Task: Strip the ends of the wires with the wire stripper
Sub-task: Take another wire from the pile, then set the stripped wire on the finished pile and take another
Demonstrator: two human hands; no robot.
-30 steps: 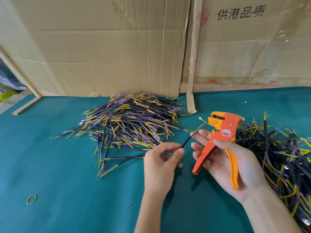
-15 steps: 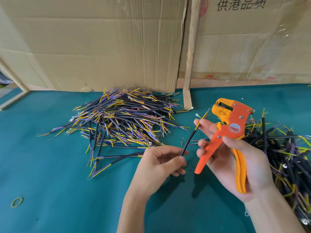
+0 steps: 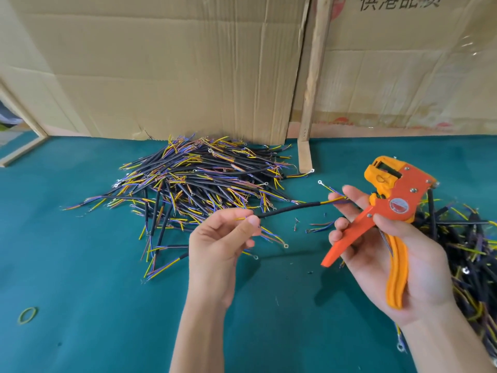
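Cardboard box (image 3: pixel 403 63) print at 1 o'clock cropped, unreadable. Left hand (image 3: pixel 220 249) fingers pinch black-sheathed wire (image 3: pixel 290 208); right hand (image 3: pixel 403 259) grips orange wire stripper (image 3: pixel 387 208), label blurred.

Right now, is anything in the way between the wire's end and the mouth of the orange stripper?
Only the right hand's own fingers. They touch the wire near its yellow end, just left of the wire stripper head. The left hand pinches the other end. Nothing else visible blocks it.

Left hand (image 3: pixel 220 246) pinches wire (image 3: pixel 290 210); right hand (image 3: pixel 398 259) grips stripper (image 3: pixel 390 208)
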